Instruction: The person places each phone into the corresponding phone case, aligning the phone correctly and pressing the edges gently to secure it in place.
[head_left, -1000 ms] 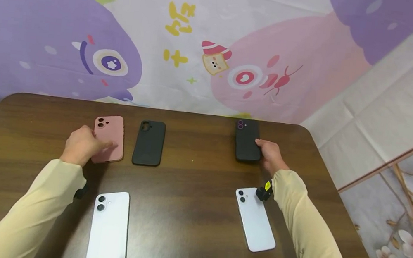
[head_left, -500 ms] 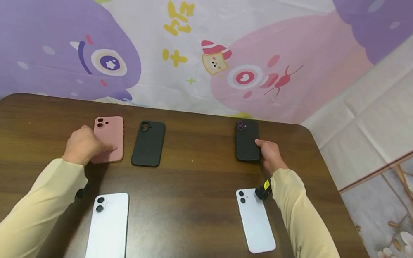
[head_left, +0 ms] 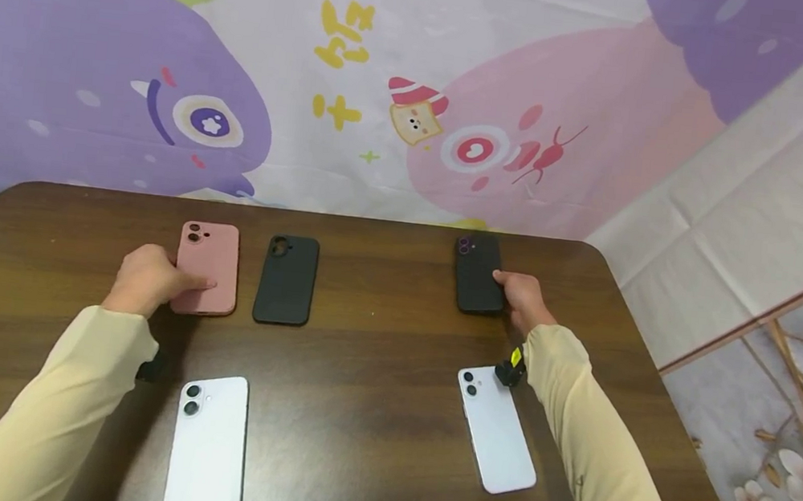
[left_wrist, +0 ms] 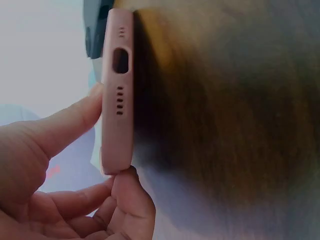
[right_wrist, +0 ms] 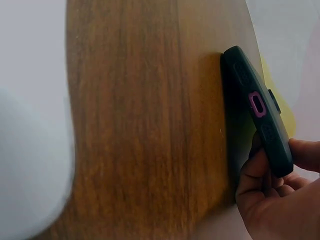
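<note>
My left hand [head_left: 145, 278] grips a pink phone case [head_left: 208, 260] by its left edge, the thumb lying on its back. In the left wrist view, the case's bottom edge [left_wrist: 118, 125] shows a charging-port cutout and small speaker holes, with curled fingers at its lower corner. At the back right, my right hand [head_left: 523, 298] pinches a black phone case [head_left: 480, 278] with purple-ringed camera holes. Its purple-rimmed port opening [right_wrist: 257, 104] shows in the right wrist view, where the case leans above the tabletop, thumb on one face and fingers on the other.
A second black phone case [head_left: 285, 284] lies right of the pink one. Nearer are two white phones, one at front left [head_left: 208, 450] and one at front right [head_left: 496, 433], below my right wrist. The brown wooden table [head_left: 367, 376] ends at a cartoon-printed cloth [head_left: 352, 165].
My left hand has shifted slightly left with the pink phone case, which now stands a little straighter. My right hand and its black case have stayed nearly still.
</note>
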Demonstrator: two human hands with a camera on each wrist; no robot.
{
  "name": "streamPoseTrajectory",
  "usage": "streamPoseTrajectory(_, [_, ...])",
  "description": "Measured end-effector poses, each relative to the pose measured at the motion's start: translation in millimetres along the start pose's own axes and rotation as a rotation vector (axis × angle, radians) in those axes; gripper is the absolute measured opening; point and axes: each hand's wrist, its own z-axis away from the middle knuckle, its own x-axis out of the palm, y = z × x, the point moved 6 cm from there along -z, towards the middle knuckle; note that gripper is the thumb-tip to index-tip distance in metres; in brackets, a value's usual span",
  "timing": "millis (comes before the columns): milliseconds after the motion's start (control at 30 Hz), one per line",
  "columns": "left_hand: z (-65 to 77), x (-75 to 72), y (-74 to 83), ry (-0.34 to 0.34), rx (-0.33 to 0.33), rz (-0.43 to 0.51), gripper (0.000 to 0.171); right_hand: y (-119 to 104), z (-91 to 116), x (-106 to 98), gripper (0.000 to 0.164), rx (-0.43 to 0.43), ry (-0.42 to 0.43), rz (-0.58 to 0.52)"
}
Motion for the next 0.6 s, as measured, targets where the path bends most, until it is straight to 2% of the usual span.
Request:
streamPoseTrajectory(133, [-0.7,-3.5,-3.9,-0.016,0.0,0.027,0.051,0,-1,-2,0.045,-0.002,0.035,0.036])
streamPoseTrajectory(333, [0.0,-2.0,-13.2,-0.075,-0.059,0.06,0.058,0,-1,-3,0.044,-0.018,0.078,0.114])
streamPoseTrajectory(533, [-0.7,0.7,-17.0,-0.105,-0.097,0.084,0.064,-4,7,-4,0.044,-0.072,0.115,0.204])
streamPoseTrajectory(600, [-0.4,1.5,-18.2,-0.115,-0.1,0.087,0.066,-6,10,-3,0.048,-0.101,0.117,0.273])
